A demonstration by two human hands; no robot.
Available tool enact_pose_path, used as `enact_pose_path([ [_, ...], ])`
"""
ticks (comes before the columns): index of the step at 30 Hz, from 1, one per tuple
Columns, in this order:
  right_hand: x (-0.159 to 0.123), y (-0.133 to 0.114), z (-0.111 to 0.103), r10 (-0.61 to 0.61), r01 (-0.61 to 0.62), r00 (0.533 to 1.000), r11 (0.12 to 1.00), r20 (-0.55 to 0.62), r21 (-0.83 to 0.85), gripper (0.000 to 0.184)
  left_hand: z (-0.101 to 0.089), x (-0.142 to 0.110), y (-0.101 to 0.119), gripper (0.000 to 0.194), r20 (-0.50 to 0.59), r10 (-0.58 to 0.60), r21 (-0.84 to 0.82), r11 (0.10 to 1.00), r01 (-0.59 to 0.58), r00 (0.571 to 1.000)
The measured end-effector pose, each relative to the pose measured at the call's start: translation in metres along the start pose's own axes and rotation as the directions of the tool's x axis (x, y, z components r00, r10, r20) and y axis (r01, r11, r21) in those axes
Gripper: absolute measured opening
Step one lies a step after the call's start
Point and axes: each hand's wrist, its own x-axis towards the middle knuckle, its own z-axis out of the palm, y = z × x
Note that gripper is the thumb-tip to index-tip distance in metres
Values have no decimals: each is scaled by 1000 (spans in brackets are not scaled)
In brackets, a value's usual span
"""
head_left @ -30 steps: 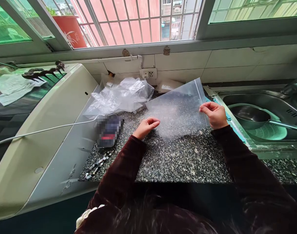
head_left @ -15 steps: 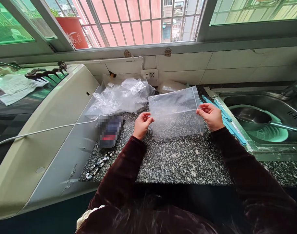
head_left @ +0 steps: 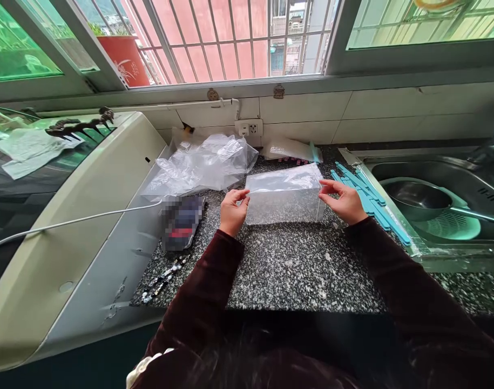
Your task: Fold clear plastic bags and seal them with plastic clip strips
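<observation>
A clear plastic zip bag (head_left: 285, 202) is stretched between my two hands above the speckled counter, its upper part bent back along a crease. My left hand (head_left: 234, 209) pinches its left edge between thumb and fingers. At the opposite edge, by the zip strip, my right hand (head_left: 344, 201) pinches the bag in the same way. Light blue plastic strips (head_left: 378, 208) lie just right of my right hand. Behind my left hand sits a heap of crumpled clear plastic bags (head_left: 208, 162).
A phone (head_left: 184, 221) with a blurred screen and a beaded strand (head_left: 162, 281) lie on the left of the counter (head_left: 295, 275). A filled clear bag (head_left: 289, 150) rests by the wall. The sink (head_left: 433, 254) at right holds a pan (head_left: 419, 194). A white cable (head_left: 76, 220) crosses the machine at left.
The bag has tipped from slanting upright to lower and bent over at a crease. My right hand has shifted slightly left, uncovering more blue strips and the filled bag behind.
</observation>
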Motion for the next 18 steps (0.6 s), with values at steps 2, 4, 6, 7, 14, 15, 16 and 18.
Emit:
enact_pose_path([
  [2,0,1,0,-34,33,999,999,-23,-30,26,-1,0,1,10,-1,17,28,999,-17,1000],
  [4,0,1,0,-81,78,996,995,-45,-65,21,-1,-1,2,8,-13,36,50,998,-35,999],
  [6,0,1,-1,-133,127,989,987,-58,-97,16,-2,-1,2,7,-30,61,67,996,-58,998],
  [7,0,1,-1,-158,151,985,982,-64,-110,14,-2,-1,3,7,-40,74,70,995,-71,996],
  [14,1,-3,-1,-276,257,955,954,-114,-157,6,-2,0,3,5,-104,160,111,983,-148,982],
  [15,1,-4,-2,-285,262,949,950,-133,-168,6,-2,0,3,5,-94,175,125,979,-162,980],
  [16,2,-5,-2,-291,263,945,948,-150,-179,6,-2,0,4,5,-80,192,140,974,-179,978],
  [18,2,-7,-5,-296,257,937,943,-183,-209,6,-2,-1,6,6,-52,236,162,961,-225,970],
])
